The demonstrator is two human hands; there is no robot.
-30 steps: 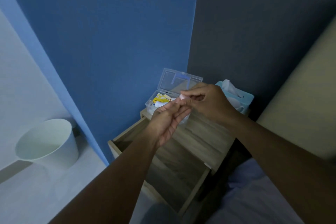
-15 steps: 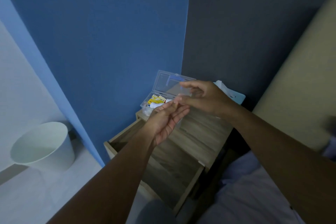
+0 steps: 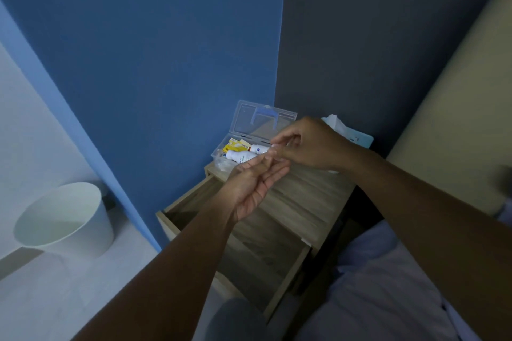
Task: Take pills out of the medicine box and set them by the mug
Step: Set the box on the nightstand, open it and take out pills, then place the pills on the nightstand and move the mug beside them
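The clear medicine box stands open at the back left of the nightstand, its lid upright. White bottles and yellow packets lie inside. My left hand is held palm-up in front of the box, fingers stretched out. My right hand hovers over those fingertips with thumb and forefinger pinched. Whether a pill sits between them is too small and dim to tell. The mug is mostly hidden behind my right wrist; a pale sliver shows below it.
A teal tissue box sits at the back right of the wooden nightstand. Its drawer is pulled open toward me. A white bin stands on the floor at the left. Pale bedding lies at the right.
The small white piece seen between my fingertips a second ago no longer shows plainly. My right fingers have spread slightly above the left fingertips. Both hands stay in front of the box.
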